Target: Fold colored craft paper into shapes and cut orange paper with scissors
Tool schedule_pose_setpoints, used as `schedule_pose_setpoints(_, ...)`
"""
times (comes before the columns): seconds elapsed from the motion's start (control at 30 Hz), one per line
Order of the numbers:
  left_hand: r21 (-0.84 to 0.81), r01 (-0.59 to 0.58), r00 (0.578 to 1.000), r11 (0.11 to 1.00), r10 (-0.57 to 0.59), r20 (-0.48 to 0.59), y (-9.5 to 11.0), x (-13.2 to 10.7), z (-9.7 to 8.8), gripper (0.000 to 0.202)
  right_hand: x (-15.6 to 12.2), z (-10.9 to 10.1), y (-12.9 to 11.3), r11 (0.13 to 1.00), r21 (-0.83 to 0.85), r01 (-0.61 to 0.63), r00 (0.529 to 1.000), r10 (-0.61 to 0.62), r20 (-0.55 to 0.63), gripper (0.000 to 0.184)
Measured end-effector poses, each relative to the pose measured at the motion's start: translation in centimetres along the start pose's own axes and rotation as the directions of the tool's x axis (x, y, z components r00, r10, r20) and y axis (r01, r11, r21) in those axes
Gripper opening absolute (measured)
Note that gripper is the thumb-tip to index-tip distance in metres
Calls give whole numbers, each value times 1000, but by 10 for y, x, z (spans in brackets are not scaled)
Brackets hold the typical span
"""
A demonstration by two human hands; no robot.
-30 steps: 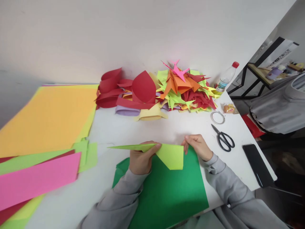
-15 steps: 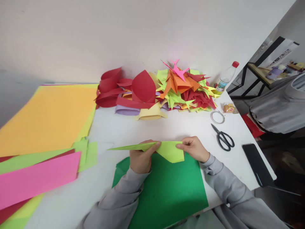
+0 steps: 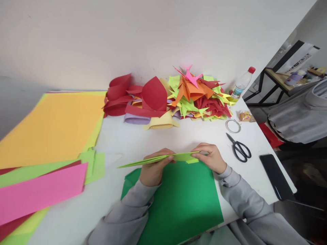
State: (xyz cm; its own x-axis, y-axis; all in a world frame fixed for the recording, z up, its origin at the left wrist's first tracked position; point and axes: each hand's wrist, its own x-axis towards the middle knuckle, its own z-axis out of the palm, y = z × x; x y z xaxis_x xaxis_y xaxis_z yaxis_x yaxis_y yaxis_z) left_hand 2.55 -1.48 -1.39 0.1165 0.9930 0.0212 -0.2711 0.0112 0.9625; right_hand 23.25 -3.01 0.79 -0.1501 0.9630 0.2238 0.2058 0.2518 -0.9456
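Both hands hold a folded lime-green paper piece (image 3: 163,158) above a dark green sheet (image 3: 178,200) near the table's front edge. My left hand (image 3: 152,168) pinches the piece near its middle, its long point sticking out to the left. At the right end my right hand (image 3: 211,157) pinches the flap, which now lies nearly flat and edge-on to the camera. Both wear grey sleeves.
A heap of folded paper shapes (image 3: 178,97) in red, orange, lime and pink lies at the back by the wall. Big orange (image 3: 51,126) and pink (image 3: 41,192) sheets cover the left. Black scissors (image 3: 238,148), a tape ring (image 3: 233,126), a phone (image 3: 276,177) and a bottle (image 3: 241,83) are on the right.
My right hand has folded the hanging lime-green flap upward and leftward, so it went from a broad face to lying flat against the piece. My left hand stayed in place.
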Motion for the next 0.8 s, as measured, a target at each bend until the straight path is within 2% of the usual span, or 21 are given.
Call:
schedule_pose_setpoints(0.1,-7,-16,1000,1000,16,9,-6,1,-3,18,-2,-1,-1,995,-53,85,996,-86,0,16)
schedule_pose_setpoints(0.17,-13,-32,999,999,32,-9,-10,1,-4,18,-3,-3,-1,961,-173,215,976,-218,-2,18)
schedule_pose_setpoints(0.2,-19,-38,999,999,37,-25,-11,1,-4,22,-3,-4,-1,921,-252,298,952,-306,7,19)
schedule_pose_setpoints(0.27,-57,-19,998,998,16,-58,-11,0,-2,37,-4,-7,-1,794,-402,455,875,-482,39,22)
schedule_pose_setpoints(0.37,-212,103,991,972,-119,-63,-6,-2,3,49,-5,-7,-2,596,-559,576,747,-662,63,21)
schedule_pose_setpoints(0.43,-316,175,976,933,-207,-70,-3,-2,6,52,-6,-6,-2,484,-642,595,690,-717,100,18)
schedule_pose_setpoints(0.5,-377,191,963,906,-247,-108,-1,-1,7,48,-6,-3,-2,389,-687,614,660,-730,176,13)
schedule_pose_setpoints(0.57,-398,183,957,899,-256,-138,-1,1,7,42,-6,0,-3,334,-693,639,643,-726,243,10)
schedule_pose_setpoints(0.63,-403,165,957,900,-245,-156,-1,4,5,38,-6,2,-4,335,-666,667,643,-711,286,7)
schedule_pose_setpoints(0.67,-403,156,957,902,-240,-166,0,5,5,38,-6,2,-5,362,-636,681,647,-704,292,12)
schedule_pose_setpoints(0.73,-399,150,955,905,-237,-178,1,7,3,39,-5,2,-7,469,-548,693,673,-693,259,25)
schedule_pose_setpoints(0.8,-388,183,953,903,-260,-157,3,7,3,43,-5,0,-9,607,-468,642,735,-662,148,22)
